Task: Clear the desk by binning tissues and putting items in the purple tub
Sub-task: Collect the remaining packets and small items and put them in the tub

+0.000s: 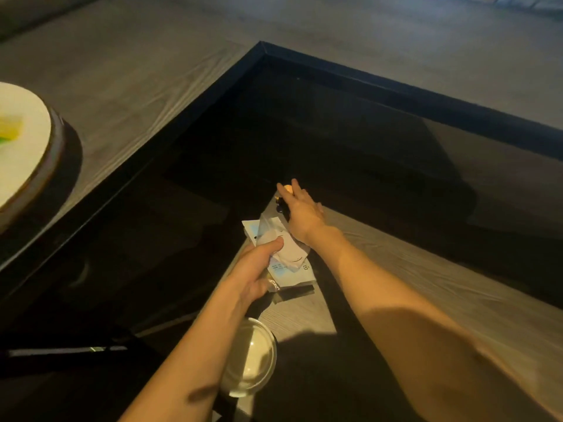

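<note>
My left hand (257, 271) grips a bundle of white paper packets in clear plastic (281, 248) near the corner of the grey wooden desk (426, 269). My right hand (300, 208) reaches past it to the desk's far corner, fingers spread over a small gold and black object (286, 188) that is mostly hidden beneath the hand. Whether the fingers grip that object cannot be told. No purple tub or bin is in view.
A clear round lidded container (253, 360) stands near the desk's front edge under my left forearm. A dark strip (297, 292) lies beside the packets. Left of the desk is dark floor; a round white plate (21, 147) sits on a wooden surface at far left.
</note>
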Motion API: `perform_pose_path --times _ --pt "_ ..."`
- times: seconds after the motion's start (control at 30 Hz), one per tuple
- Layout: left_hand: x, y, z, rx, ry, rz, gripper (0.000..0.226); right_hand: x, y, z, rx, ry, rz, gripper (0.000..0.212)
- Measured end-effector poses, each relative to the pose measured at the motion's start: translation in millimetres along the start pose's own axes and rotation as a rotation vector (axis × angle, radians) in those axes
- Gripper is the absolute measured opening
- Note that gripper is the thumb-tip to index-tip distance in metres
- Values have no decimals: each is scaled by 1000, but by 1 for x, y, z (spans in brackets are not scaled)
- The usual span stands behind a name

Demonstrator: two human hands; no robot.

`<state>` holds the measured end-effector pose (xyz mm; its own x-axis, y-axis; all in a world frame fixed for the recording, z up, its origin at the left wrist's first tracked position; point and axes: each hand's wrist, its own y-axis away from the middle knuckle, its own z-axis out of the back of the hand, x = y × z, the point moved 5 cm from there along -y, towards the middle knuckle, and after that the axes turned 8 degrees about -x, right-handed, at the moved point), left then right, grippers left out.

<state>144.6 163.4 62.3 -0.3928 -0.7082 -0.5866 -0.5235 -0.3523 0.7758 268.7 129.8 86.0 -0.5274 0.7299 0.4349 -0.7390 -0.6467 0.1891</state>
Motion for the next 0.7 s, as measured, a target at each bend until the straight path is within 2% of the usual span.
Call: perform_pose_path --times 0.07,0.27,0.33,0.43,0.5,0.6,0.7 --pt "-1 -4 1 -1 2 4 40 -1 -1 -4 -72 -32 6 78" --pt "-4 -6 -5 -1 -15 -8 40 -1 1 10 -296 -104 8 39" --pt "-4 -3 -7 -4 -21 -10 38 -2 8 17 -348 -140 -9 32" --pt "1 1 -10 6 -46 -5 29 -8 36 35 -553 -199 -21 28" --pt "7 4 -15 26 -87 12 36 -13 66 47 -703 -350 -32 27" --pt "12 13 -24 38 -144 19 43 -17 110 49 -764 -616 -30 25" --pt "21 28 -40 108 -131 38 43 -29 148 42 -783 -640 -86 28"
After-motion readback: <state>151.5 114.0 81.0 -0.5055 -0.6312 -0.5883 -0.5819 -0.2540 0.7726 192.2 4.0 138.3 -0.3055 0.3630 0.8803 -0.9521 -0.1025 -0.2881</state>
